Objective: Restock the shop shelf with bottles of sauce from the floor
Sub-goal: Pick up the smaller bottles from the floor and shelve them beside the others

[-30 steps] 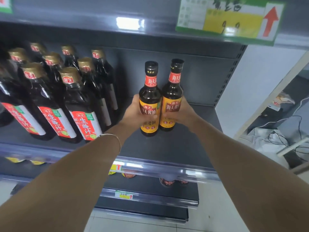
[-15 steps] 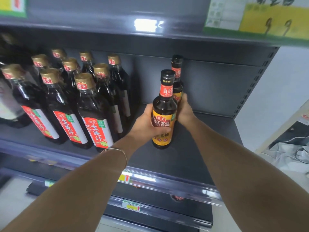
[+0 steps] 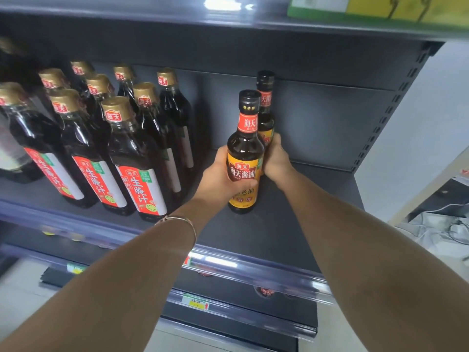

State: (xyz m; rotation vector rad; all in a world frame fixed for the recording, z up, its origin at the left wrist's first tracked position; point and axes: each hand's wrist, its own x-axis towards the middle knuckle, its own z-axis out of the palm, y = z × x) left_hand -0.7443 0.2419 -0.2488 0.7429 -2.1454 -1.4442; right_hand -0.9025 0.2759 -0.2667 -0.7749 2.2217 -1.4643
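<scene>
Fingers, left hand: wrapped around the belly of a dark glass sauce bottle with an orange-yellow label and black cap, thumb pressed across the label; left hand closed firmly on it.
Fingers, right hand: curled around the lower body of a second, matching black-capped bottle; right hand closed on it from the right side.
Front bottle: upright, its base on or just at the dark grey metal shelf, whether it touches cannot be told; roughly mid-shelf.
Rear bottle: upright, directly behind the front one and touching or nearly touching it, close to the shelf's back panel.
Neighbouring stock: rows of taller dark bottles with gold caps and red-and-white labels, standing on the left half of the same shelf, apart from the two held bottles.
Wrist: thin metal bangle on the left forearm.
Shelf edge: clear plastic price strip running along the front lip.
Upper right: green-and-yellow price sign, partly cropped.
</scene>
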